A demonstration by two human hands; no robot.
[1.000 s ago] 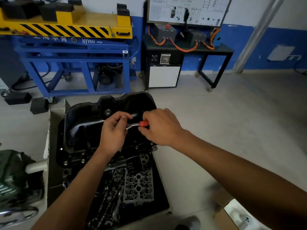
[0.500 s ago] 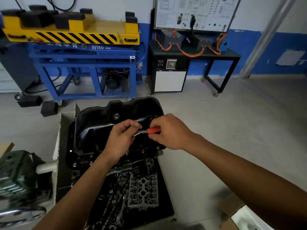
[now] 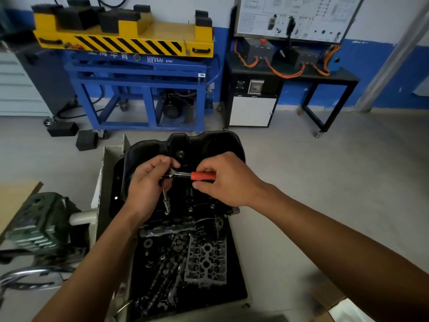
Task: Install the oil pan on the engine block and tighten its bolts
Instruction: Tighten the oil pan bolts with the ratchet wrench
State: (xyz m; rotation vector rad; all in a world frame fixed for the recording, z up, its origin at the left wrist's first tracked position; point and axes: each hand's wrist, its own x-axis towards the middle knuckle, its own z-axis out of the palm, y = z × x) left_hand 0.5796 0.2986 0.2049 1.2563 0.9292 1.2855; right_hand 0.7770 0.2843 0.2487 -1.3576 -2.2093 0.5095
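Observation:
The black oil pan (image 3: 204, 145) sits on the engine block (image 3: 176, 225), bolts (image 3: 190, 208) showing along its near flange. My left hand (image 3: 146, 184) grips the head of a ratchet wrench (image 3: 183, 175), whose extension and socket (image 3: 166, 203) stand upright on a flange bolt. My right hand (image 3: 222, 180) holds the wrench's red handle (image 3: 203, 175), which points right.
A black tray (image 3: 236, 284) of loose engine parts, with a cylinder head piece (image 3: 206, 261), lies in front of the block. A green engine stand (image 3: 39, 224) is at left. A blue and yellow lift (image 3: 139, 66) and a black bench (image 3: 290, 77) stand behind.
The view has shifted and moved closer. My hands have lifted a little, so the extension and socket now show below my left hand. The red handle shows more.

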